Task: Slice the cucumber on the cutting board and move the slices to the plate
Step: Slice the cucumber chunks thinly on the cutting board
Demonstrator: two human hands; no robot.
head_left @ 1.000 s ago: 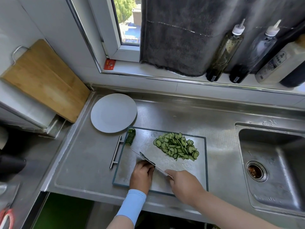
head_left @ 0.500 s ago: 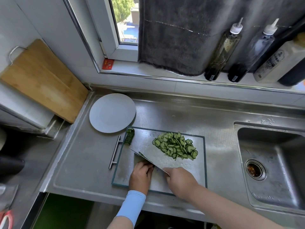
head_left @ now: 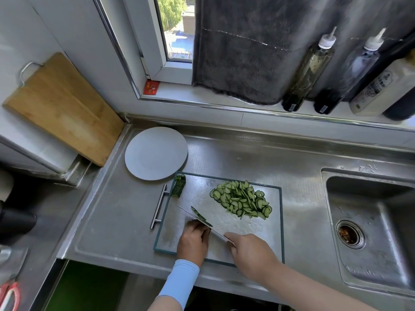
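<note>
free: counter behind board | obstacle: cucumber stub at board corner nearest plate

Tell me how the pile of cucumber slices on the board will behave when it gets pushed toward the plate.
The cucumber slices are thin, loose and overlapping, so a push would probably spread them rather than move them as one. The cutting board looks smooth and glossy, so they may slide or cling. Scooped up, they're likely light but spill-prone.

Right hand gripping knife, left hand holding cucumber, slices heaped on cutting board
</note>
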